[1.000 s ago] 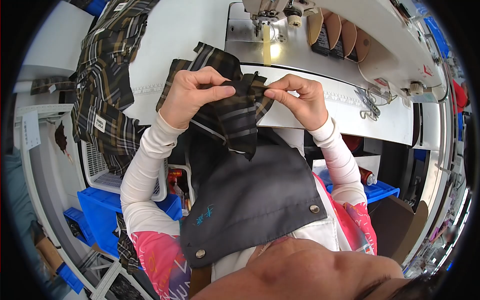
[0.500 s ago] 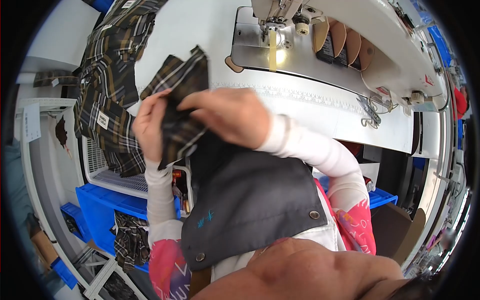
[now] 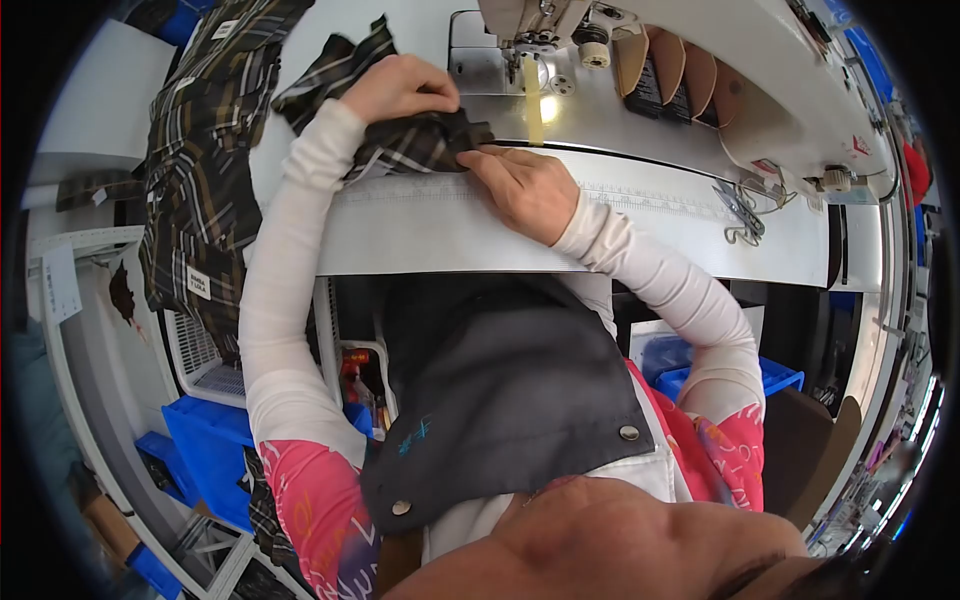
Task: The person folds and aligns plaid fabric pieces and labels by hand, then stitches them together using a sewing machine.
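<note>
A dark plaid cloth piece [image 3: 415, 145] lies on the white table [image 3: 430, 235], left of the sewing machine's needle area [image 3: 525, 70]. My left hand [image 3: 400, 88] is closed on its upper part, fingers bent down onto the fabric. At the cloth's right end, my right hand [image 3: 525, 190] pinches the edge between thumb and fingers. One corner of the cloth sticks up beyond my left hand. A yellow strip [image 3: 534, 105] is on the metal machine plate, just right of the cloth.
More plaid pieces with white labels [image 3: 205, 180] hang over the table's left side above a white basket [image 3: 205, 365]. Scissors [image 3: 738, 212] lie at the right. Brown holders [image 3: 672, 75] stand behind the plate. Blue bins [image 3: 210, 450] are below left.
Both hands have moved the cloth from above the lap and near the table's left part onto the table by the machine. My right hand has shifted from beside my left hand to the cloth's right end.
</note>
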A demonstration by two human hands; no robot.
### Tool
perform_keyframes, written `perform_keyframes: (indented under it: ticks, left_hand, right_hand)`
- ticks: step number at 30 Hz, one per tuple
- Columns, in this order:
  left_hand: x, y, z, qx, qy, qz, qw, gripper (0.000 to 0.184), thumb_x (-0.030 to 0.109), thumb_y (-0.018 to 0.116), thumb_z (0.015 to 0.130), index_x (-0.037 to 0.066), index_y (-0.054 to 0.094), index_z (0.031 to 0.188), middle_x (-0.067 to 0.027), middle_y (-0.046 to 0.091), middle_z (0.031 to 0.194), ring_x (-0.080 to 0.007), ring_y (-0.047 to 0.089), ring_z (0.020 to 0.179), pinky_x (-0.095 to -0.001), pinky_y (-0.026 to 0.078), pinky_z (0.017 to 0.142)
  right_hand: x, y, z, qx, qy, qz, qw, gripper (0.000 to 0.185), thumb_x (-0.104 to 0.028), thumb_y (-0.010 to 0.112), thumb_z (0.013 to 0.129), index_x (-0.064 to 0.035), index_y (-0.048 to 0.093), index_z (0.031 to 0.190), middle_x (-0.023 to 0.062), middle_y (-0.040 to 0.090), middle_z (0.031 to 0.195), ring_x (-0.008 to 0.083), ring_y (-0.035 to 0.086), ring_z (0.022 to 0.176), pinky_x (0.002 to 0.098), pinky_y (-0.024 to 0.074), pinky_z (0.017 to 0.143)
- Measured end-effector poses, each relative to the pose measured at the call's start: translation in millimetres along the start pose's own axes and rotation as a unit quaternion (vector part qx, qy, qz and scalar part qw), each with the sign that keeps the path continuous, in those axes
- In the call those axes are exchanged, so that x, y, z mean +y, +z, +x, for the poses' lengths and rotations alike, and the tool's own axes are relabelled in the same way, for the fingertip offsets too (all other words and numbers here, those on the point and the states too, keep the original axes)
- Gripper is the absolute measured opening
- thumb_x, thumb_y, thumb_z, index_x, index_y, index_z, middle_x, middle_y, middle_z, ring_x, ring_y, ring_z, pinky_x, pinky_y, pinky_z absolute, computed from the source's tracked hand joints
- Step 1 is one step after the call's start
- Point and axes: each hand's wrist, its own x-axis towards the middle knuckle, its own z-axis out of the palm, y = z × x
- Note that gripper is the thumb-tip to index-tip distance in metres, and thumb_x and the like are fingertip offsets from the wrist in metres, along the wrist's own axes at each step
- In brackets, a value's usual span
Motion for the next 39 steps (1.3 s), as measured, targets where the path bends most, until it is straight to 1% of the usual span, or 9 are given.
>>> perform_keyframes:
  ticks: [2, 5, 11, 15, 23, 28, 33, 38, 39]
  left_hand:
    - [-3, 7, 26, -0.029, -0.08, -0.113, 0.99, 0.017, 0.017, 0.068, 0.076, 0.002, 0.064, 0.08, -0.0039, 0.064, 0.073, -0.0116, 0.059, 0.067, -0.0254, 0.045, 0.063]
    - [-6, 10, 50, -0.044, -0.081, -0.091, 0.992, 0.025, 0.027, 0.072, 0.069, 0.003, 0.064, 0.072, -0.0033, 0.063, 0.065, -0.0115, 0.058, 0.062, -0.0246, 0.045, 0.06]
    - [-12, 16, 59, -0.03, -0.108, -0.138, 0.984, 0.029, 0.027, 0.075, 0.066, 0.002, 0.062, 0.068, -0.004, 0.061, 0.063, -0.0128, 0.057, 0.06, -0.0254, 0.045, 0.059]
    - [-11, 10, 66, -0.011, -0.117, -0.115, 0.986, 0.035, 0.03, 0.077, 0.065, 0.001, 0.062, 0.079, -0.0045, 0.063, 0.074, -0.0142, 0.057, 0.069, -0.0271, 0.046, 0.065]
    - [-8, -2, 76, -0.048, -0.164, -0.044, 0.984, 0.061, 0.042, 0.076, 0.067, 0.002, 0.056, 0.109, -0.0084, 0.06, 0.103, -0.0192, 0.055, 0.096, -0.0305, 0.046, 0.082]
    - [-67, 23, 65, 0.03, -0.086, -0.053, 0.994, 0.063, 0.044, 0.075, 0.068, 0.002, 0.055, 0.11, -0.0086, 0.059, 0.107, -0.0195, 0.054, 0.098, -0.0318, 0.045, 0.083]
    - [-64, 19, 71, 0.007, -0.09, 0.03, 0.996, 0.067, 0.049, 0.074, 0.067, 0.003, 0.054, 0.111, -0.0085, 0.058, 0.107, -0.02, 0.054, 0.099, -0.0319, 0.045, 0.084]
    - [-28, -1, 79, -0.04, -0.107, -0.057, 0.992, 0.069, 0.051, 0.074, 0.065, 0.003, 0.055, 0.111, -0.0083, 0.059, 0.106, -0.021, 0.054, 0.098, -0.0318, 0.045, 0.085]
    - [-24, 1, 77, -0.009, -0.09, -0.041, 0.995, 0.062, 0.042, 0.076, 0.064, 0.003, 0.057, 0.108, -0.0085, 0.061, 0.101, -0.0206, 0.056, 0.094, -0.031, 0.046, 0.082]
  right_hand:
    - [16, -10, -8, -0.019, -0.033, -0.057, 0.998, 0.027, -0.003, 0.061, 0.07, -0.0023, 0.058, 0.097, 0.0093, 0.063, 0.081, 0.0228, 0.063, 0.077, 0.0321, 0.0512, 0.064]
    - [24, -19, -11, -0.042, -0.041, -0.102, 0.993, 0.027, -0.004, 0.06, 0.066, -0.0033, 0.061, 0.093, 0.0068, 0.062, 0.082, 0.0204, 0.061, 0.083, 0.0297, 0.0492, 0.068]
    - [31, -22, -2, -0.009, -0.058, -0.126, 0.99, 0.013, -0.009, 0.057, 0.064, -0.0041, 0.054, 0.076, 0.0066, 0.058, 0.08, 0.02, 0.058, 0.082, 0.031, 0.0466, 0.077]
    - [48, -17, -4, -0.032, -0.049, -0.09, 0.994, 0.014, -0.005, 0.059, 0.065, -0.0023, 0.057, 0.079, 0.0082, 0.061, 0.088, 0.0221, 0.06, 0.087, 0.0319, 0.0476, 0.077]
    - [56, -18, 2, -0.017, -0.036, -0.084, 0.996, 0.015, -0.001, 0.062, 0.066, -0.0013, 0.057, 0.08, 0.0077, 0.062, 0.086, 0.0214, 0.062, 0.081, 0.0326, 0.0492, 0.074]
    - [59, -14, 4, 0.022, -0.056, -0.084, 0.995, 0.011, -0.007, 0.06, 0.062, -0.0031, 0.054, 0.071, 0.008, 0.058, 0.076, 0.0195, 0.059, 0.071, 0.0302, 0.0471, 0.07]
    - [55, -18, 2, -0.025, -0.012, -0.07, 0.997, 0.015, -0.002, 0.062, 0.066, -0.0022, 0.057, 0.08, 0.007, 0.063, 0.085, 0.0204, 0.062, 0.08, 0.0319, 0.049, 0.074]
    - [58, -13, 4, 0.026, -0.042, -0.083, 0.995, 0.011, -0.008, 0.06, 0.062, -0.0044, 0.053, 0.07, 0.0054, 0.054, 0.071, 0.0183, 0.056, 0.066, 0.0293, 0.046, 0.067]
    - [58, -13, 4, 0.028, -0.043, -0.084, 0.995, 0.011, -0.008, 0.06, 0.062, -0.0045, 0.053, 0.07, 0.0053, 0.054, 0.071, 0.0183, 0.056, 0.066, 0.0294, 0.0459, 0.067]
